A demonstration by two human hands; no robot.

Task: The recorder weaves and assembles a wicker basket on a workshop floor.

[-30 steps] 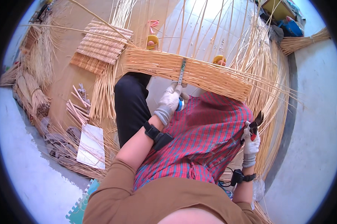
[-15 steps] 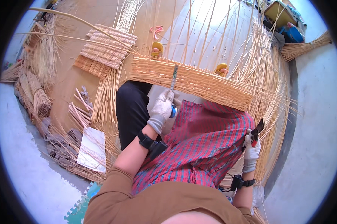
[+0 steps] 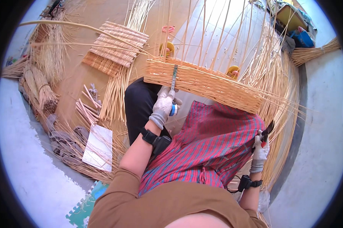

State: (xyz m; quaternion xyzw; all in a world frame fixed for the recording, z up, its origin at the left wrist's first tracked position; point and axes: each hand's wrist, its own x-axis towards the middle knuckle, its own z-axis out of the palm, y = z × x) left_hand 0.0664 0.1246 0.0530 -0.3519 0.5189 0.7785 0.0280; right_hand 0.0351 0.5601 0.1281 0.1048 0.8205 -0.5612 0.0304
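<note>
My gloved left hand [image 3: 164, 102] is closed around a blue tape measure [image 3: 174, 110]; its blade runs up across the left part of a long woven cane panel [image 3: 205, 87] with tall stakes rising behind it. The panel rests across my knees. My gloved right hand [image 3: 259, 146] grips black-and-red pruning shears [image 3: 267, 131] at the right edge of the red plaid cloth [image 3: 213, 144] over my lap.
Woven mats [image 3: 116, 41] lie at upper left. Cane bundles [image 3: 42, 95] lie left, more loose cane [image 3: 270, 60] right. Short sticks [image 3: 87, 110] and a paper sheet [image 3: 97, 146] are left of my leg. A blue bin [image 3: 302, 38] stands at back right.
My left hand and the tape have moved leftward along the panel. The panel appears shifted right and slightly down in the view, along with much of the background. My right hand still holds the shears.
</note>
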